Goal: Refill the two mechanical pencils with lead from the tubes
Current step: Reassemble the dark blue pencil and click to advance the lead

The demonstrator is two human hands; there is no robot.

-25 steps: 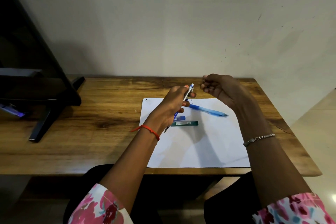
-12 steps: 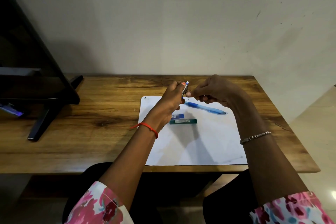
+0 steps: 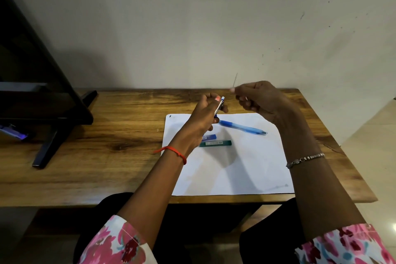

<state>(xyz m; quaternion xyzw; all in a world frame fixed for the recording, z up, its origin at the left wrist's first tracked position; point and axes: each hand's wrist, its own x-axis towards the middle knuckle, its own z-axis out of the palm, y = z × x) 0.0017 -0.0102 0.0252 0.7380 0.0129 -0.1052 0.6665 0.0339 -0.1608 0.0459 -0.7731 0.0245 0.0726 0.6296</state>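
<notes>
The right hand [image 3: 261, 100] has drawn back from the mechanical pencil [image 3: 219, 106], fingers pinching a thin lead [image 3: 235, 80]. The left hand [image 3: 203, 118] grips the pencil, so the lead probably isn't in yet.

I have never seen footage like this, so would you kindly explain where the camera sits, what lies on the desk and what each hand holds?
There is no machine here. A person works with two bare hands, and the one picture comes from a camera worn on the head, looking forward and down. The left hand grips a mechanical pencil, its top end tilted up. The right hand pinches what looks like a thin lead stick, held apart from that pencil. On the wooden table lies a white sheet. On the sheet are a blue pencil, a blue tube and a green tube. A dark stand sits at the left.
</notes>
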